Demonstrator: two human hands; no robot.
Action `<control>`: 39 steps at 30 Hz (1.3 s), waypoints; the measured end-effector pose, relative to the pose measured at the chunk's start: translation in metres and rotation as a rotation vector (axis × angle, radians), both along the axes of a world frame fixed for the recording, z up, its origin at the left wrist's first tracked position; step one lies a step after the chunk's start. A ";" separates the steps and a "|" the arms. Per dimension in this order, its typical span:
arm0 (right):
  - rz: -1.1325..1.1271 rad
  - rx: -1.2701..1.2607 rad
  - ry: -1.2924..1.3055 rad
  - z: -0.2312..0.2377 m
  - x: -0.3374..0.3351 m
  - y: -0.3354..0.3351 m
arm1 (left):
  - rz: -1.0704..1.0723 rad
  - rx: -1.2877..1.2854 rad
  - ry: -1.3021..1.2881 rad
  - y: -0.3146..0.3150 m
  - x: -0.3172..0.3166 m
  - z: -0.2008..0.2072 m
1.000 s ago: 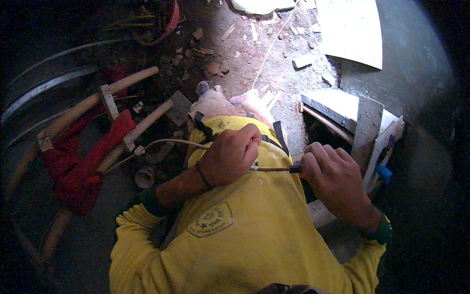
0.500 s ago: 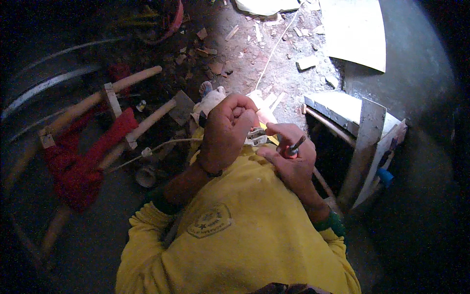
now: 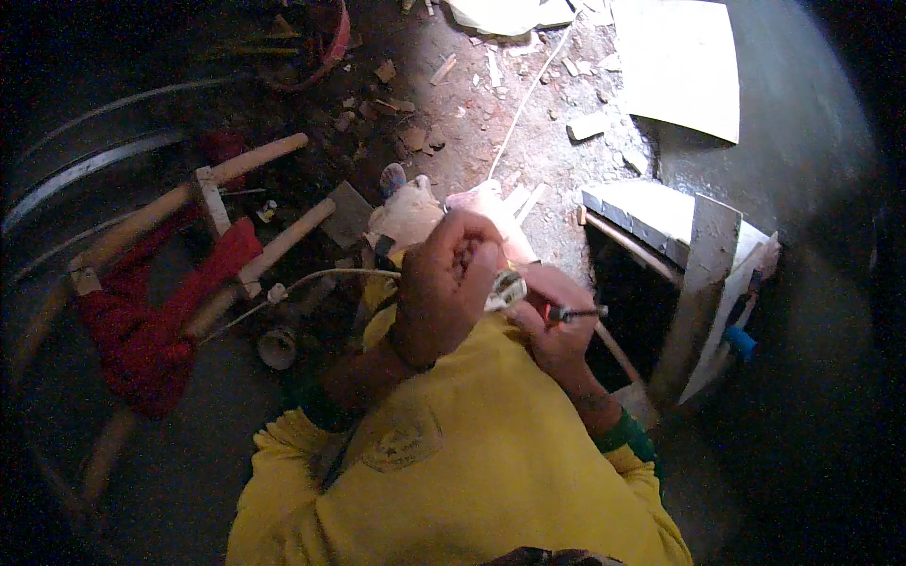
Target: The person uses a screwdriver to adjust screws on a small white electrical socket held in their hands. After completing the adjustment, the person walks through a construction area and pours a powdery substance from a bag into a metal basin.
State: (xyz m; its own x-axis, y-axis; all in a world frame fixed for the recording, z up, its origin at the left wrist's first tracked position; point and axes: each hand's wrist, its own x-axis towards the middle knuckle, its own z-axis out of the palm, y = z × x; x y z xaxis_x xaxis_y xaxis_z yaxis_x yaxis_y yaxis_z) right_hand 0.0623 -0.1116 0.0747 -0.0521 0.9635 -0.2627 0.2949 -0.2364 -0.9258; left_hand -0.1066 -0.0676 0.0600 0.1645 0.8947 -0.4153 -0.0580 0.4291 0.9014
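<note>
My left hand (image 3: 448, 283) is closed in a pinch, its fingers curled inward; what they grip is hidden. Opposite it, my right hand (image 3: 562, 341) is closed around a slim screwdriver-like tool (image 3: 580, 313), whose dark shaft pokes out rightward past a red part. Between the two hands sits a small white fitting (image 3: 507, 291) with an open hollow face, touching the right fingertips. A white cord (image 3: 344, 272) runs from the left and disappears behind my left hand. Both hands are held in front of my yellow shirt (image 3: 472, 424).
To the left, a red cloth (image 3: 151, 344) drapes over a ladder-like wooden frame (image 3: 274, 259). A whitish round cup-like piece (image 3: 276, 348) lies beside it. Boards (image 3: 703, 274) lean at the right, below a white sheet (image 3: 679, 66). Wood chips (image 3: 412, 138) and another white cord (image 3: 524, 108) lie ahead.
My left hand has lowered slightly. The right hand has turned, so the tool's shaft now points rightward rather than up and right. The white fitting has tilted, showing its hollow face.
</note>
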 end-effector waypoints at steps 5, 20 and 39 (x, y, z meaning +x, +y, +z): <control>0.039 -0.027 0.033 -0.001 0.001 -0.007 | 0.039 -0.038 -0.004 -0.016 -0.004 -0.007; 0.119 -0.019 0.070 0.003 -0.006 0.003 | -0.163 0.025 0.176 -0.016 -0.029 0.010; -0.047 0.040 0.169 -0.014 -0.011 0.003 | -0.417 0.588 0.390 0.018 -0.052 0.019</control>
